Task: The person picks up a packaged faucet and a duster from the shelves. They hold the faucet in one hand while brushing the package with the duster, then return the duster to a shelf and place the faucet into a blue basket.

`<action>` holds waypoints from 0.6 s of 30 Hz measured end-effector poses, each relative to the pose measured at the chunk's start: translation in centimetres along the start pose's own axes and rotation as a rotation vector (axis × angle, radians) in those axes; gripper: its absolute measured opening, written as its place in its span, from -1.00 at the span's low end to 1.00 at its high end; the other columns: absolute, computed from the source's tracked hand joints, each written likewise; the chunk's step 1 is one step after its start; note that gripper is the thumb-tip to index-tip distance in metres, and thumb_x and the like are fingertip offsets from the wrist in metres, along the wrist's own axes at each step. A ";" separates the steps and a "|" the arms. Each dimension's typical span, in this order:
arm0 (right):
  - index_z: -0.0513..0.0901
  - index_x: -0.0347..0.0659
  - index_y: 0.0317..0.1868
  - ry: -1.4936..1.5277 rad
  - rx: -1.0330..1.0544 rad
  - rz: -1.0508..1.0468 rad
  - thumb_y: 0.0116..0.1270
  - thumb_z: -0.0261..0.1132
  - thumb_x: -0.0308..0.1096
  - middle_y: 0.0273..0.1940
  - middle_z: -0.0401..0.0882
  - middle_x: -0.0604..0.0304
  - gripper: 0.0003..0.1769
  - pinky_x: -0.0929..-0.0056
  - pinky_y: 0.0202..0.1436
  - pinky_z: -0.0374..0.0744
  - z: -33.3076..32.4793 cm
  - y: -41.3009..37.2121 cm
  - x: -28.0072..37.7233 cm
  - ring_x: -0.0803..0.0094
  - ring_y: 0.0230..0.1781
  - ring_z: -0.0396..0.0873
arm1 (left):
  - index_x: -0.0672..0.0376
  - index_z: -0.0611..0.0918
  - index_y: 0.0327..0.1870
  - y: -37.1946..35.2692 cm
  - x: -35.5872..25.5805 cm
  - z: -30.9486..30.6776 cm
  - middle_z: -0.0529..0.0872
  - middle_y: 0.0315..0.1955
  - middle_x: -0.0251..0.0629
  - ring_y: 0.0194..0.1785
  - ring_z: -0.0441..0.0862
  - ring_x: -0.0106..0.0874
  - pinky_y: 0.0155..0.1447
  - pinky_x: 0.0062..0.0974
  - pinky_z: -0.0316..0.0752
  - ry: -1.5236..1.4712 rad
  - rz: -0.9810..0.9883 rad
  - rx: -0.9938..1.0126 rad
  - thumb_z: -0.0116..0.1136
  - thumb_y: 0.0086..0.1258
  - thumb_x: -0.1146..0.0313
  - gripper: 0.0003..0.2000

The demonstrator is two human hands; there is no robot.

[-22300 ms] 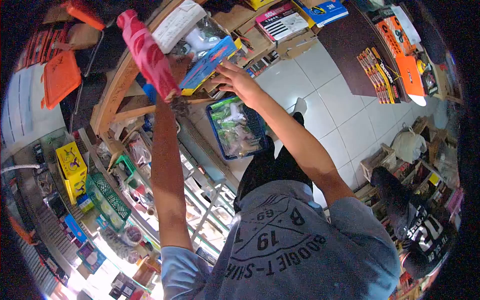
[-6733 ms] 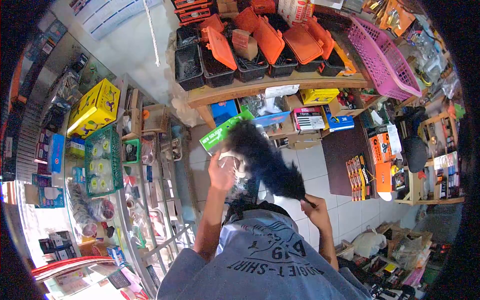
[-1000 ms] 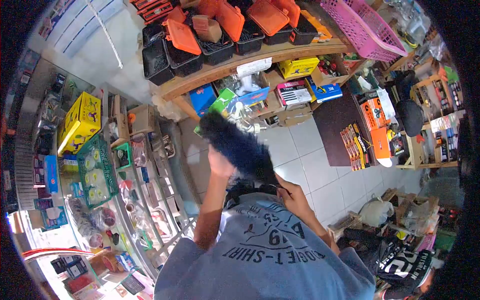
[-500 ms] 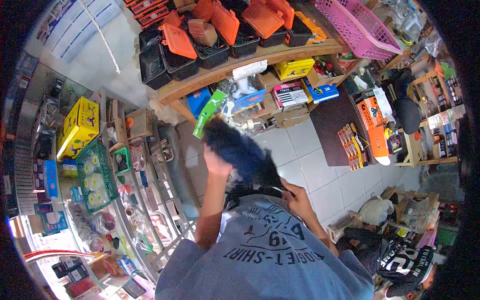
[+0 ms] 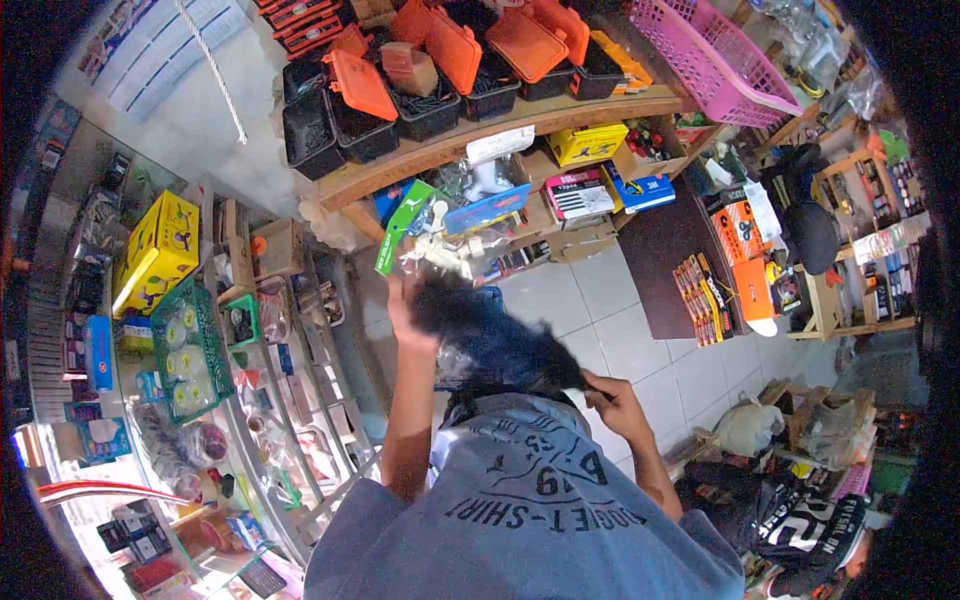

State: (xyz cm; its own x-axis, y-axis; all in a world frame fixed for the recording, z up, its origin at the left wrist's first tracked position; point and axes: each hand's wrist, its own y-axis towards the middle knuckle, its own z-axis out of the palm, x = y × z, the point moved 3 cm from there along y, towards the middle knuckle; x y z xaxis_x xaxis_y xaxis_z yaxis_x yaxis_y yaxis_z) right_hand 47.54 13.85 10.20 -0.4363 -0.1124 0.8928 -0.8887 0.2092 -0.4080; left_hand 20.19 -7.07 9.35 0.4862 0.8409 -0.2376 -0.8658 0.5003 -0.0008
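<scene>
The left hand [image 5: 410, 318] has its grip closed on the edge of a clear packet [image 5: 440, 250] with a green header card [image 5: 404, 228], its fingertips partly hidden. The right hand [image 5: 618, 407] grips the handle end of a dark fluffy duster [image 5: 500, 335], to the right of the torso. Half a second ago the duster's head covered much of the packet; now it has dropped lower, just beside the left hand, and more of the packet's white contents show. The right hand has shifted a little outward. Part of a blue basket [image 5: 487, 296] now shows behind the duster, below the blue-fronted box [image 5: 487, 209] on the wooden shelf.
</scene>
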 end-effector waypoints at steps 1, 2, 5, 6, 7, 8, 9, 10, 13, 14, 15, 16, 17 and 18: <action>0.52 -0.31 0.18 0.024 -0.058 0.051 0.26 0.15 -0.68 0.10 0.60 -0.04 -0.55 0.48 0.20 0.46 -0.1 0.0 -0.2 0.32 0.12 0.56 | -0.02 0.36 0.36 0.3 -0.3 -0.6 0.51 0.22 -0.30 0.17 0.50 -0.16 0.23 0.25 0.33 -0.120 -0.024 -0.037 -0.32 0.54 -0.06 -0.50; 0.52 -0.31 0.18 0.024 -0.057 0.052 0.26 0.15 -0.68 0.10 0.60 -0.04 -0.55 0.48 0.20 0.46 0.1 0.0 -0.6 0.32 0.12 0.56 | -0.02 0.37 0.35 0.4 -0.5 -1.1 0.47 0.27 -0.31 0.20 0.48 -0.15 0.25 0.25 0.32 -0.239 -0.050 -0.073 -0.34 0.55 -0.04 -0.51; 0.50 -0.28 0.22 -0.110 0.004 -0.072 0.26 0.16 -0.68 0.08 0.62 -0.01 -0.51 0.52 0.05 0.53 0.4 0.0 -1.3 0.42 -0.07 0.61 | -0.05 0.29 0.40 0.4 -0.4 -1.4 0.35 0.36 -0.34 0.23 0.45 -0.16 0.31 0.03 0.36 -0.029 -0.043 -0.039 -0.36 0.55 -0.05 -0.49; 0.50 -0.28 0.22 -0.110 0.003 -0.074 0.26 0.16 -0.68 0.08 0.62 -0.01 -0.51 0.52 0.05 0.53 0.5 0.0 -1.1 0.42 -0.07 0.61 | -0.06 0.26 0.42 0.4 -0.5 -1.7 0.34 0.37 -0.34 0.22 0.46 -0.18 0.32 -0.04 0.37 0.036 0.017 -0.147 -0.35 0.54 -0.08 -0.47; 0.54 -0.31 0.15 -0.057 -0.049 -0.061 0.29 0.18 -0.62 -0.04 0.66 0.05 -0.60 0.54 -0.08 0.54 0.6 -0.1 -0.8 0.48 -0.19 0.59 | -0.07 0.19 0.45 0.3 -0.5 -1.7 0.33 0.37 -0.26 0.19 0.49 -0.18 0.31 -0.03 0.38 0.081 0.040 -0.144 -0.34 0.51 -0.13 -0.43; 0.58 -0.33 0.08 -0.004 -0.102 -0.048 0.32 0.20 -0.55 -0.17 0.69 0.12 -0.68 0.56 -0.21 0.56 0.7 -0.1 -0.5 0.54 -0.31 0.58 | -0.07 0.19 0.45 0.2 -0.7 -1.7 0.33 0.37 -0.26 0.19 0.49 -0.18 0.31 -0.03 0.38 0.082 0.039 -0.142 -0.34 0.51 -0.13 -0.43; 0.58 -0.33 0.08 -0.004 -0.104 -0.049 0.32 0.20 -0.55 -0.17 0.69 0.12 -0.68 0.56 -0.21 0.56 0.9 0.0 -0.1 0.54 -0.31 0.58 | -0.09 0.19 0.46 0.1 -0.7 -1.5 0.36 0.35 -0.26 0.25 0.43 -0.14 0.30 0.15 0.29 -0.006 -0.048 -0.047 -0.35 0.53 -0.07 -0.46; 0.58 -0.30 -0.15 0.101 -0.203 -0.033 0.36 0.20 -0.44 -0.38 0.55 0.27 -0.88 0.60 -0.42 0.39 0.9 0.2 0.3 0.62 -0.49 0.42 | -0.12 0.19 0.46 -0.1 -0.6 -1.2 0.39 0.33 -0.26 0.30 0.38 -0.10 0.30 0.33 0.19 -0.093 -0.136 0.049 -0.36 0.55 -0.02 -0.49; 0.41 -0.11 -0.55 0.260 -0.394 0.041 0.42 0.19 -0.20 -0.68 0.31 0.43 -0.63 0.59 -0.76 0.12 0.5 1.2 1.0 0.67 -0.81 0.16 | -0.11 0.17 0.46 -1.3 -0.2 2.4 0.33 0.34 -0.16 0.32 0.37 -0.05 0.24 0.31 0.30 0.000 -0.229 0.042 -0.24 0.53 0.04 -0.49; 0.37 -0.10 -0.57 0.294 -0.410 0.081 0.43 0.19 -0.15 -0.71 0.29 0.43 -0.60 0.56 -0.79 0.10 0.2 1.5 1.0 0.64 -0.84 0.13 | -0.12 0.15 0.46 -1.6 0.1 3.2 0.30 0.34 -0.10 0.30 0.39 -0.03 0.21 0.22 0.41 0.087 -0.272 -0.015 -0.22 0.52 0.08 -0.49; 0.37 -0.10 -0.57 0.298 -0.420 0.080 0.43 0.19 -0.15 -0.71 0.29 0.43 -0.60 0.56 -0.79 0.10 0.0 1.8 1.2 0.64 -0.84 0.13 | -0.10 0.13 0.46 -1.7 0.3 3.0 0.28 0.35 -0.06 0.33 0.34 0.04 0.21 0.37 0.33 0.072 -0.296 0.008 -0.07 0.43 0.21 -0.43; 0.33 -0.08 -0.59 0.288 -0.400 0.059 0.43 0.18 -0.13 -0.72 0.26 0.43 -0.57 0.56 -0.79 0.09 -0.2 2.3 1.6 0.63 -0.85 0.13 | -0.10 0.13 0.46 -1.9 0.4 2.8 0.28 0.35 -0.06 0.33 0.34 0.04 0.21 0.37 0.33 0.075 -0.305 0.017 -0.07 0.43 0.21 -0.43; 0.30 -0.07 -0.60 0.280 -0.380 0.037 0.43 0.17 -0.10 -0.74 0.23 0.42 -0.54 0.56 -0.80 0.09 -0.2 2.7 1.9 0.63 -0.86 0.12 | -0.08 0.11 0.46 -2.1 0.6 3.0 0.26 0.35 -0.05 0.34 0.33 0.04 0.22 0.34 0.34 0.147 -0.325 0.095 -0.02 0.40 0.26 -0.40; 0.30 -0.07 -0.60 0.286 -0.388 0.036 0.43 0.17 -0.10 -0.74 0.23 0.42 -0.54 0.56 -0.80 0.09 -0.1 2.8 2.1 0.63 -0.86 0.12 | -0.06 0.10 0.46 -2.2 0.8 3.4 0.25 0.36 -0.04 0.35 0.32 0.05 0.23 0.32 0.35 0.217 -0.342 0.169 0.02 0.37 0.30 -0.36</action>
State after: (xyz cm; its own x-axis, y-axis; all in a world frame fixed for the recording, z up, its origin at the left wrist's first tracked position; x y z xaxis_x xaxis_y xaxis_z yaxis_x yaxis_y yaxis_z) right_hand 44.11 14.26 10.95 -0.3611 0.1614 0.9185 -0.7320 0.5612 -0.3864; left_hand 22.91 -6.77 12.45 0.6900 0.5671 -0.4499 -0.6188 0.7846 0.0399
